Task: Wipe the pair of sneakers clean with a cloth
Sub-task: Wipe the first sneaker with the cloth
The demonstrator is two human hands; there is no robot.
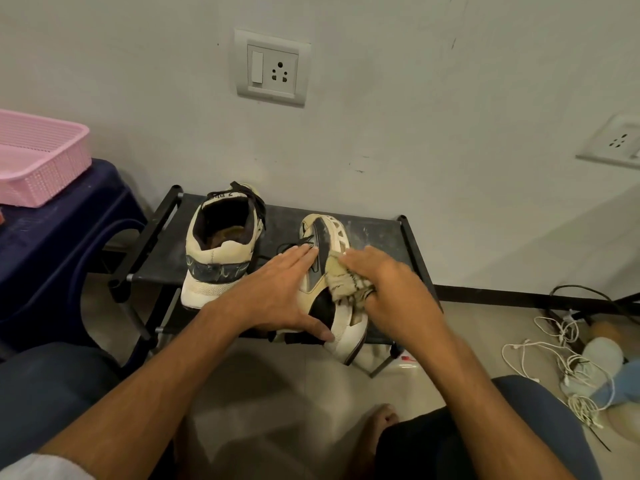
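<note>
Sneakers of worn cream-and-black fabric are set on a low black fabric-topped rack (374,233) by the wall. The upright sneaker (221,258) is stood at the left, heel toward the camera. The tipped sneaker (343,337) is laid on its side, heel past the front edge. It is pinned by the left hand (277,289), fingers straight, thumb spread, its grip unclosed. A crumpled beige cloth (343,278) is bunched in the grip of the right hand (388,289) and pressed on the shoe.

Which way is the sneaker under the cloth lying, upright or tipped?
Tipped on its side: this sneaker shows its sole sideways; the other sneaker stands upright.
</note>
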